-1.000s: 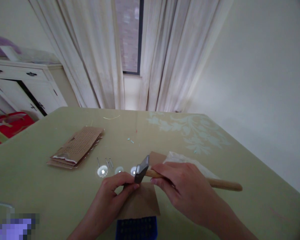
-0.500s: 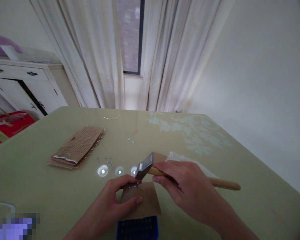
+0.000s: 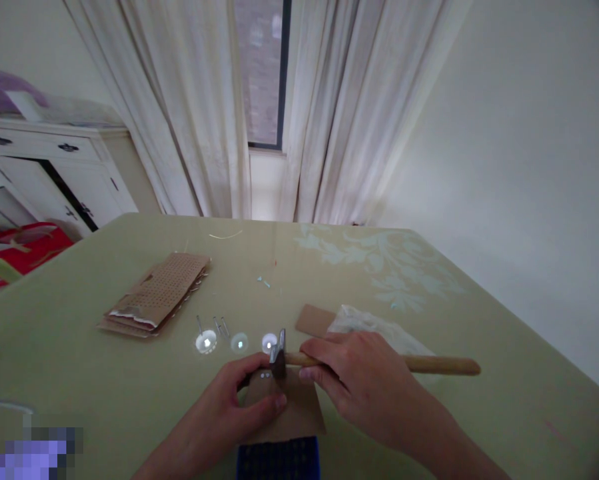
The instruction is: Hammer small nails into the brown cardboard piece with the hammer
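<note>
1. Hammer gripped by right hand, fingers wrapped round handle.
2. Long axis laid left-right: head at cardboard's far edge, butt pointed right.
3. Cardboard held by left hand, thumb on top.

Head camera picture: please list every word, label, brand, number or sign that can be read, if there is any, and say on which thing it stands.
None can be read.
Hammer: no lettering can be made out.
Brown sheet: small pale dots, no readable letters.
Cardboard stack: rows of small dark marks, not readable as text.
Red bag: too blurred to tell.
Purple patch: pixelated, unreadable.
</note>
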Demonstrator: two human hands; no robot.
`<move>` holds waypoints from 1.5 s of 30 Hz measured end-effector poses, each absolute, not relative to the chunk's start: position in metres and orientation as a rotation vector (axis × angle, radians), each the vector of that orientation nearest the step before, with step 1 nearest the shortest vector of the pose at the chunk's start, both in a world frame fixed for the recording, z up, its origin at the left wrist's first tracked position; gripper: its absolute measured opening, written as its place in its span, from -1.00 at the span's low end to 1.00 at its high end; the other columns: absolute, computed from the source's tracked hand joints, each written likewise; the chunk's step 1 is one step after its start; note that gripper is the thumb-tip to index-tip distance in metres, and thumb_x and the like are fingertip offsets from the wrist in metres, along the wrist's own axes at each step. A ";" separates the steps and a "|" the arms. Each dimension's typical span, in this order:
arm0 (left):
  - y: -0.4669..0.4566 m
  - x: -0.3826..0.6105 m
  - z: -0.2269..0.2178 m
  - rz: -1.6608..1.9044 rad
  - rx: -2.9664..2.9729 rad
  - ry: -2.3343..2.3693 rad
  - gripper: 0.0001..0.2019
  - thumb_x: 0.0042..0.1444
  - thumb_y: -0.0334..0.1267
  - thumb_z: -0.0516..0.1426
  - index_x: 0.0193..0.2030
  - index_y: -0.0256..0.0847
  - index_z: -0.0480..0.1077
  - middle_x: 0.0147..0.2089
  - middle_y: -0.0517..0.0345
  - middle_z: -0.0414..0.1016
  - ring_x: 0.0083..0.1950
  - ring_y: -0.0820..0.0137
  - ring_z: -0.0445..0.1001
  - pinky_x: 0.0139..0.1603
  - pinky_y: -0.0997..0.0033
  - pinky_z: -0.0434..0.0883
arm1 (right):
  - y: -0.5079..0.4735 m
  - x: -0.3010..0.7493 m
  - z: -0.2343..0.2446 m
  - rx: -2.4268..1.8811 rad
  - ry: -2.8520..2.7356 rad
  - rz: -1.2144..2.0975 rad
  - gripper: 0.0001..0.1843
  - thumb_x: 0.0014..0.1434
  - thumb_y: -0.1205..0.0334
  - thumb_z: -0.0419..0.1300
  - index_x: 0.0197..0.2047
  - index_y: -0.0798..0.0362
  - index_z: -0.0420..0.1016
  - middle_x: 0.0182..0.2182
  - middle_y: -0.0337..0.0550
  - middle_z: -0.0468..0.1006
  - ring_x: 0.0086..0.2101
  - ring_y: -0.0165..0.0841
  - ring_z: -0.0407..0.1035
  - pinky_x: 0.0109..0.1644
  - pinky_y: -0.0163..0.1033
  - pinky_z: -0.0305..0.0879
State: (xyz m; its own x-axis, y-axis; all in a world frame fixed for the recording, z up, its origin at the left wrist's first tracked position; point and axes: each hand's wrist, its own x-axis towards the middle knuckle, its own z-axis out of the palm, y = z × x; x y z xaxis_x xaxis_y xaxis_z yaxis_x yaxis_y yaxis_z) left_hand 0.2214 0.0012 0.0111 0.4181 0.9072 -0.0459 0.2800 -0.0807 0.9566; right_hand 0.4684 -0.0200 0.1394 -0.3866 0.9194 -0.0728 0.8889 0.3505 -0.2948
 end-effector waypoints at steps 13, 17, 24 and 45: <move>0.000 0.219 0.022 0.665 1.602 1.111 -0.57 0.18 0.00 0.38 0.16 -0.03 0.65 0.14 0.13 0.74 0.17 0.04 0.65 0.18 0.23 0.62 | -0.021 0.471 0.135 -1.653 -2.500 0.413 -0.90 0.48 0.16 0.31 -0.12 -0.08 0.65 -0.29 -0.26 0.73 -0.28 -0.19 0.62 -0.26 -0.14 0.05; -0.001 0.211 0.026 0.528 1.590 1.068 -0.60 0.24 0.06 0.36 0.13 -0.04 0.60 0.03 0.12 0.74 0.07 0.10 0.68 0.07 0.25 0.65 | -0.020 0.479 0.138 -1.647 -2.410 0.383 -0.88 0.49 0.17 0.30 -0.13 -0.07 0.65 -0.27 -0.25 0.73 -0.26 -0.22 0.61 -0.21 -0.15 0.12; 0.039 0.183 0.006 0.774 1.755 1.414 -0.54 0.37 0.18 0.14 0.10 -0.12 0.62 0.10 -0.08 0.74 0.03 0.05 0.72 0.08 0.07 0.64 | -0.018 0.484 0.138 -1.650 -2.394 0.368 -0.85 0.51 0.15 0.29 -0.13 -0.07 0.67 -0.29 -0.25 0.72 -0.27 -0.22 0.60 -0.20 -0.16 0.14; 0.069 0.156 -0.008 0.863 2.047 1.844 -0.61 0.41 -0.04 -0.06 -0.03 -0.18 0.52 -0.13 -0.16 0.66 -0.06 0.00 0.64 0.06 0.00 0.57 | -0.017 0.481 0.141 -1.695 -2.419 0.337 -0.83 0.50 0.14 0.29 -0.13 -0.07 0.71 -0.28 -0.22 0.75 -0.27 -0.19 0.62 -0.22 -0.15 0.13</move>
